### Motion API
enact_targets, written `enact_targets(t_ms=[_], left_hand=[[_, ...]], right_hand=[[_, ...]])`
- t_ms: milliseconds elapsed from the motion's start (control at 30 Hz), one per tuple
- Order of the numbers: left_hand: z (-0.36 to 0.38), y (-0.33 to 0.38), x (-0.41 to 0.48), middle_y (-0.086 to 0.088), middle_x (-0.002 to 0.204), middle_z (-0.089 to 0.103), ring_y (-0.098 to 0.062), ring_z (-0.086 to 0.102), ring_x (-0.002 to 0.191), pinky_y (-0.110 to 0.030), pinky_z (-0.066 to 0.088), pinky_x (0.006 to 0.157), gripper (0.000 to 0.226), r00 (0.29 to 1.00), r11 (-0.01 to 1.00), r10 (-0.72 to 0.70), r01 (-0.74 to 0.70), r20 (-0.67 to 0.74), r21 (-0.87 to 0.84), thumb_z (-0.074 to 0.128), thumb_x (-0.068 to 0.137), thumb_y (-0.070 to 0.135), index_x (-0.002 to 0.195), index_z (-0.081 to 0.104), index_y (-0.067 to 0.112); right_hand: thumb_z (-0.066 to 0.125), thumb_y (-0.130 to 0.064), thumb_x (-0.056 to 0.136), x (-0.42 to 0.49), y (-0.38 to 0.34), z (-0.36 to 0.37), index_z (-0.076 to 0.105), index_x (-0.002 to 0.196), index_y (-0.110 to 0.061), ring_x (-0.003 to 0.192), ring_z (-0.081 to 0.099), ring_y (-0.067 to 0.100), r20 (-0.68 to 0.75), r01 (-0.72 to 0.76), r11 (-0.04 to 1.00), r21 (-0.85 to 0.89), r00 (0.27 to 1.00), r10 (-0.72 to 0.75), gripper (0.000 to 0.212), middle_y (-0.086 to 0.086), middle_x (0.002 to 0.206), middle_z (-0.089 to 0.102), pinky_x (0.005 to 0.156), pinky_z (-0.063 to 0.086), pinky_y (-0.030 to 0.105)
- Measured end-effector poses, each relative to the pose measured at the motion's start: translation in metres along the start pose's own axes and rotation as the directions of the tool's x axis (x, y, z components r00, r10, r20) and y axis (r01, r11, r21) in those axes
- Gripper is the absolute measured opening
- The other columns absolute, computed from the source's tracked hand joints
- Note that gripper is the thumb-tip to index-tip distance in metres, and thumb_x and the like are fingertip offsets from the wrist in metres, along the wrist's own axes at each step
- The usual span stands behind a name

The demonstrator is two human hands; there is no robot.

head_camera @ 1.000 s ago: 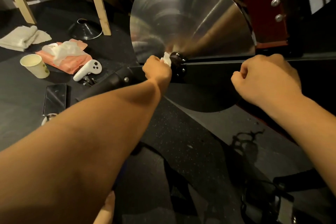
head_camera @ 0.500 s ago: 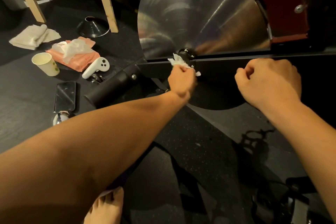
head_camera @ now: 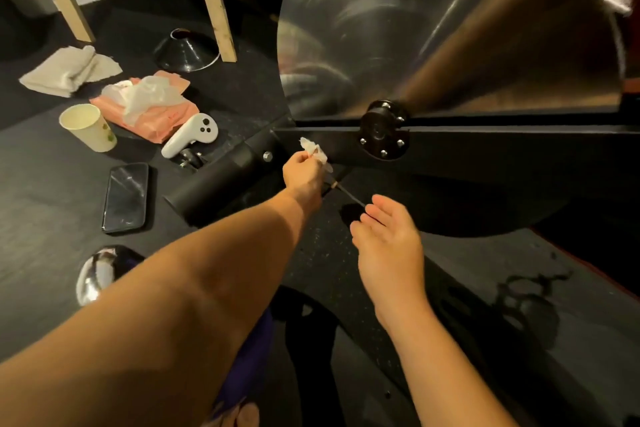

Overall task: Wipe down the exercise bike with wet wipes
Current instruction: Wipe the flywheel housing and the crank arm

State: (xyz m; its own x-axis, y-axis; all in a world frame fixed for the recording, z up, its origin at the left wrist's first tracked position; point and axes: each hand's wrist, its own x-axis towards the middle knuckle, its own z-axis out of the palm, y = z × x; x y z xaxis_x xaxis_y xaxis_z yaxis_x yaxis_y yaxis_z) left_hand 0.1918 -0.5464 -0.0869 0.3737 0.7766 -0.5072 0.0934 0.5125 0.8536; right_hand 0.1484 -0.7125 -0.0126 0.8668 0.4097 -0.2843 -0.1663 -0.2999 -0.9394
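Left hand (head_camera: 302, 173) has slid off the round black hub (head_camera: 383, 130), pinching a crumpled white wet wipe (head_camera: 314, 150); right hand (head_camera: 386, 239) has spread open. Most of the black exercise bike (head_camera: 502, 149) likely remains.

One wipe (head_camera: 316, 152), one cup (head_camera: 88, 128), one phone (head_camera: 126, 198), one controller (head_camera: 190, 139), one wipes pack (head_camera: 166, 116), one cloth (head_camera: 69, 71).

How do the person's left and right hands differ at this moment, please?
The left hand pinches a crumpled wet wipe; the right hand holds nothing. The left hand's fingers are curled, while the right hand's are relaxed and open. The left hand is at the bike's black frame bar; the right hand is nearer the camera, short of it. Both are bare.
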Motion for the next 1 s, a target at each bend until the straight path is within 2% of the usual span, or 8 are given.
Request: enact_targets(t_ms=[233, 367, 533, 633, 733, 833, 900, 1000], left_hand=[[-0.025, 0.012, 0.076, -0.006, 0.074, 0.065, -0.031, 0.063, 0.08, -0.038, 0.047, 0.067, 0.019, 0.966, 0.962, 0.184, -0.139, -0.184, 0.233, 0.051, 0.085, 0.024, 0.068, 0.056, 0.016], [-0.024, 0.018, 0.073, -0.01, 0.1, 0.064, -0.029, 0.058, 0.096, -0.033, 0.042, 0.077, 0.013, 0.946, 0.893, 0.254, -0.151, -0.199, 0.423, 0.046, 0.098, 0.02, 0.092, 0.055, 0.013], [-0.015, 0.008, 0.058, -0.01, 0.116, 0.065, -0.029, 0.059, 0.112, -0.029, 0.043, 0.085, 0.021, 0.971, 0.842, 0.177, -0.065, -0.16, 0.536, 0.059, 0.094, 0.018, 0.113, 0.064, 0.011], [0.005, -0.009, 0.027, -0.012, 0.111, 0.067, -0.03, 0.06, 0.11, -0.032, 0.047, 0.09, 0.022, 0.985, 0.894, 0.086, -0.011, -0.147, 0.449, 0.059, 0.092, 0.018, 0.11, 0.067, 0.01], [0.037, -0.019, -0.01, -0.008, 0.1, 0.067, -0.026, 0.063, 0.098, -0.031, 0.052, 0.085, 0.02, 0.995, 0.968, -0.004, 0.028, -0.096, 0.251, 0.058, 0.089, 0.011, 0.106, 0.067, 0.012], [0.047, -0.013, -0.029, -0.005, 0.086, 0.059, -0.013, 0.057, 0.071, -0.017, 0.05, 0.054, 0.016, 0.988, 0.988, -0.151, 0.151, 0.012, 0.025, 0.055, 0.091, 0.003, 0.105, 0.06, 0.008], [0.045, -0.004, -0.041, -0.003, 0.078, 0.052, -0.01, 0.05, 0.062, -0.013, 0.043, 0.042, 0.015, 0.97, 0.953, -0.228, 0.239, 0.08, -0.186, 0.046, 0.092, -0.004, 0.09, 0.054, 0.008], [0.051, 0.003, -0.077, -0.005, 0.077, 0.054, -0.012, 0.05, 0.062, -0.016, 0.044, 0.048, 0.027, 0.924, 0.816, -0.319, 0.38, 0.21, -0.435, 0.039, 0.09, -0.01, 0.084, 0.056, 0.01]], right_hand=[[0.06, -0.005, 0.089, 0.034, 0.014, 0.054, 0.051, 0.132, -0.025, 0.106, 0.058, 0.002, 0.048, -0.052, 0.998, -0.024, 0.997, 0.053, 0.048, -0.016, 0.114, 0.055, 0.092, 0.052, 0.027], [0.059, -0.003, 0.09, 0.039, 0.023, 0.057, 0.049, 0.137, -0.02, 0.111, 0.059, 0.01, 0.039, -0.124, 0.992, -0.018, 0.991, 0.125, 0.051, -0.005, 0.124, 0.057, 0.093, 0.054, 0.033], [0.051, 0.007, 0.093, 0.05, 0.019, 0.043, 0.03, 0.15, -0.021, 0.115, 0.055, 0.014, -0.014, -0.263, 0.949, 0.171, 0.963, 0.269, 0.067, 0.004, 0.14, 0.05, 0.097, 0.052, 0.036], [0.045, 0.008, 0.095, 0.055, 0.015, 0.029, 0.021, 0.153, -0.021, 0.125, 0.05, 0.018, -0.025, -0.264, 0.904, 0.336, 0.957, 0.289, 0.07, 0.005, 0.148, 0.043, 0.105, 0.044, 0.041], [0.043, 0.008, 0.092, 0.053, 0.011, 0.01, 0.026, 0.152, -0.021, 0.133, 0.045, 0.019, -0.088, -0.245, 0.932, 0.269, 0.957, 0.277, 0.069, 0.002, 0.149, 0.042, 0.105, 0.039, 0.034], [0.042, 0.007, 0.093, 0.043, 0.008, -0.01, 0.037, 0.147, -0.021, 0.127, 0.049, 0.017, -0.178, -0.27, 0.908, 0.321, 0.924, 0.338, 0.061, 0.001, 0.143, 0.048, 0.096, 0.045, 0.03], [0.043, 0.005, 0.096, 0.033, 0.006, -0.023, 0.044, 0.142, -0.02, 0.12, 0.055, 0.015, -0.209, -0.269, 0.88, 0.392, 0.905, 0.37, 0.052, 0.001, 0.136, 0.055, 0.097, 0.048, 0.031], [0.043, 0.004, 0.096, 0.024, 0.005, -0.037, 0.052, 0.136, -0.021, 0.114, 0.058, 0.014, -0.225, -0.258, 0.875, 0.41, 0.901, 0.372, 0.048, 0.001, 0.129, 0.06, 0.101, 0.049, 0.039]])
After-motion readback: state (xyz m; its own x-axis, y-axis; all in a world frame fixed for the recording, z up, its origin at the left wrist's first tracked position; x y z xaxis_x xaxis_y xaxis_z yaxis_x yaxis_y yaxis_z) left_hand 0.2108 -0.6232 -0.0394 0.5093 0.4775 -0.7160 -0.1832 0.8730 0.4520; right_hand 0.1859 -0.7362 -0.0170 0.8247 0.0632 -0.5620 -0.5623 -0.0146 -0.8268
